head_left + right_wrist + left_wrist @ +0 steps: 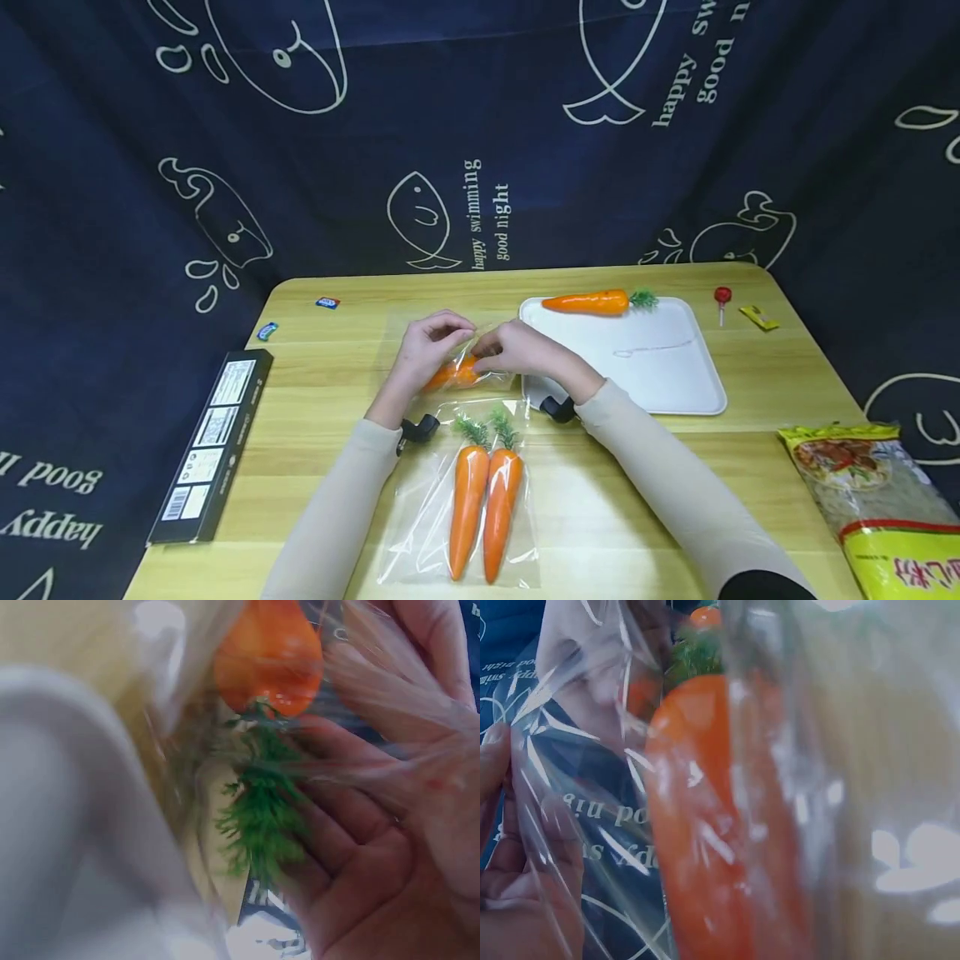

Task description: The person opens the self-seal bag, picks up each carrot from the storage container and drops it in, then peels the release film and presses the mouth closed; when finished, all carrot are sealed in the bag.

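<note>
My left hand (pixel 429 346) pinches the edge of a clear plastic bag (pixel 547 742) between thumb and fingers. Inside that bag lies an orange carrot (pixel 456 373), lying sideways on the table. At the carrot's leafy end, my right hand (pixel 517 348) has its fingers curled round the top, among the film; the green leaves (pixel 262 802) show beside its palm. Nearer me lies a second clear bag (pixel 416 542) with two carrots (pixel 469 508) side by side, leaves pointing away from me.
A white tray (pixel 660 383) at the right carries another carrot (pixel 588 303) along its far edge. A black box (pixel 217 450) lies left. A noodle bag (pixel 862 492) sits at the right edge. Beyond are a red lollipop (pixel 722 295) and small wrapped sweets (pixel 327 302).
</note>
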`<control>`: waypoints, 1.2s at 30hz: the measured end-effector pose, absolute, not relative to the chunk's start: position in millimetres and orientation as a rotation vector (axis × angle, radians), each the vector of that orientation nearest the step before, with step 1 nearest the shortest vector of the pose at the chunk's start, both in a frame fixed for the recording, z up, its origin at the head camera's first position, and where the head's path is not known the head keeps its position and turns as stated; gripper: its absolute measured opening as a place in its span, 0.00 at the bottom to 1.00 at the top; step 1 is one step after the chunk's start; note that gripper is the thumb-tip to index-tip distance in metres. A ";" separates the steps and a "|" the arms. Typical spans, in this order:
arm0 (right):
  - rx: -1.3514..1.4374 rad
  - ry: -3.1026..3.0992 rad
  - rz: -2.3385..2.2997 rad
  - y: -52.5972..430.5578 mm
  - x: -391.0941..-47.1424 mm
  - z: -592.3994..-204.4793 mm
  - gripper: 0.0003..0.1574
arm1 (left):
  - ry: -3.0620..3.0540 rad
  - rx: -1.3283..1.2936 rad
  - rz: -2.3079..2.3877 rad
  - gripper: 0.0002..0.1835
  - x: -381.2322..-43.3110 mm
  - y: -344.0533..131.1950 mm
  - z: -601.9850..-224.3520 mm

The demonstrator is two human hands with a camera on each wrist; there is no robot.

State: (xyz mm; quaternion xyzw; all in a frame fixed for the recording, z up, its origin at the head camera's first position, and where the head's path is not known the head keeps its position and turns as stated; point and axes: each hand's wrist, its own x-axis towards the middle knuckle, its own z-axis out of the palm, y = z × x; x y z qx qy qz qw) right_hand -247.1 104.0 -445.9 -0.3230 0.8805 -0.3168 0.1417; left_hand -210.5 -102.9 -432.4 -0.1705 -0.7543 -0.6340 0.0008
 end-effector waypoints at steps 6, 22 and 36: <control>-0.581 2.629 -1.342 177.6 -244.4 -420.5 0.22 | -2.278 -0.394 -2.057 0.10 -211.6 -100.7 -437.2; -0.001 2.682 -1.282 318.7 -287.5 -464.2 0.39 | -2.260 -0.284 -2.123 0.16 -224.7 -103.9 -462.5; -0.084 2.916 -1.231 288.8 -256.4 -434.5 0.32 | -2.265 -0.278 -2.112 0.15 -224.7 -105.6 -462.9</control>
